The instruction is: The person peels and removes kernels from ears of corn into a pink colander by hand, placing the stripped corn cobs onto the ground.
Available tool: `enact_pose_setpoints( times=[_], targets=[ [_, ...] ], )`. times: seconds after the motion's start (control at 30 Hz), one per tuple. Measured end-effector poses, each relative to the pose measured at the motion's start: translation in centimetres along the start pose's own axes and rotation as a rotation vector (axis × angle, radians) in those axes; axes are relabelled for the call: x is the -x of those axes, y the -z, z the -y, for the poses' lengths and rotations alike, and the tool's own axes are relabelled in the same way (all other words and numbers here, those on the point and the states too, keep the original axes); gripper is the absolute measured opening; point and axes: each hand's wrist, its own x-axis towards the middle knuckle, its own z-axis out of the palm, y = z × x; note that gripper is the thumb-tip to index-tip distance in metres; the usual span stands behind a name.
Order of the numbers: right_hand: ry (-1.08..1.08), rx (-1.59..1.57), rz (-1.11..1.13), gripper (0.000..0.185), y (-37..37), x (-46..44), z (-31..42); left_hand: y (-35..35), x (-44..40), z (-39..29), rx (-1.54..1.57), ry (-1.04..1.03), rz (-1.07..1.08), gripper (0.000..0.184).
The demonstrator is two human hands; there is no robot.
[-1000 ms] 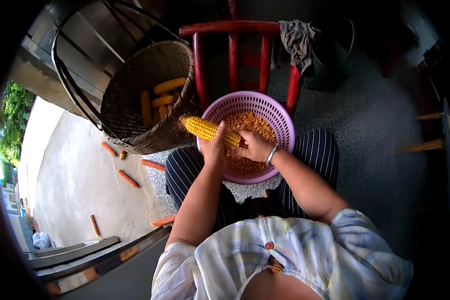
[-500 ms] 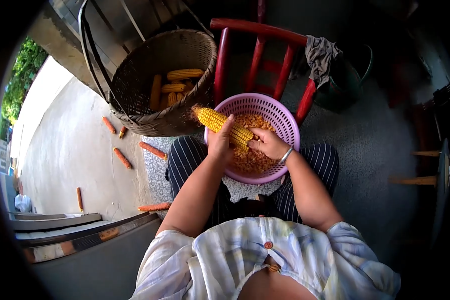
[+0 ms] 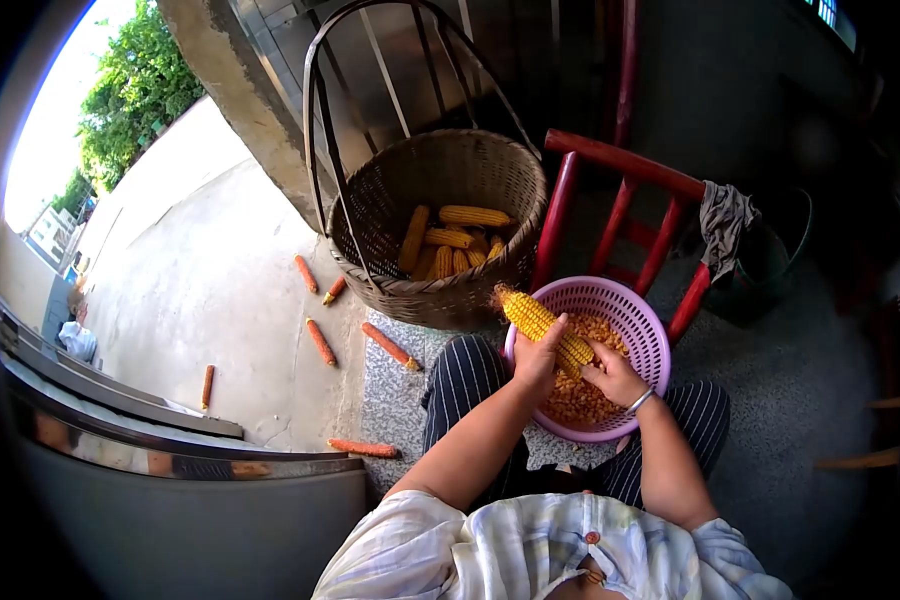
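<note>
Cobs litter pale concrete beside the woven basket.

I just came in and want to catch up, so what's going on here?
A person's left hand grips a yellow ear of corn, and the right hand is at its lower end. The ear is above a pink colander holding loose kernels. Beside it, a woven basket holds more yellow ears. Reddish, bare-looking cobs lie scattered on the floor.
</note>
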Motion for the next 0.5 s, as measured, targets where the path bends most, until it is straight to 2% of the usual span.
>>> enact_pose_setpoints(
  times=[0.03, 0.07, 0.17, 0.2, 0.23, 0.3, 0.33, 0.47, 0.5],
  targets=[
    [0.077, 0.197, -0.06, 0.052, -0.5, -0.3, 1.8, 0.1, -0.1, 0.2, -0.022, -0.029, -0.011, 0.04],
    [0.041, 0.382, -0.085, 0.057, -0.3, 0.2, 3.9, 0.1, -0.3, 0.5, -0.022, -0.031, -0.012, 0.04],
    [-0.003, 0.407, -0.095, 0.055, -0.4, 0.2, 3.6, 0.3, -0.6, 0.7, -0.067, -0.02, 0.013, 0.037],
    [-0.01, 0.35, -0.056, 0.047, 0.1, 0.2, 3.9, 0.1, -0.5, 0.5, -0.057, 0.023, 0.009, 0.035],
    [-0.008, 0.349, -0.07, 0.047, 0.5, 0.2, 3.4, -0.1, -0.4, 0.3, -0.047, 0.069, 0.006, 0.034],
    [0.017, 0.166, -0.016, 0.036, 1.0, 0.2, 2.4, -0.2, -0.2, 0.0, -0.065, 0.07, 0.02, 0.03],
    [-0.036, 0.083, -0.049, 0.029, 1.1, 0.3, 2.4, -0.1, -0.4, 0.0, -0.014, 0.107, 0.007, 0.029],
    [0.011, 0.082, -0.154, 0.029, 1.0, 0.1, 1.6, -0.4, 0.0, -0.1, 0.035, 0.106, -0.035, 0.029],
    [0.006, 0.121, -0.178, 0.038, 0.6, 0.1, 1.4, -0.8, 0.2, -0.3, 0.006, 0.075, -0.059, 0.03]
  ],
)
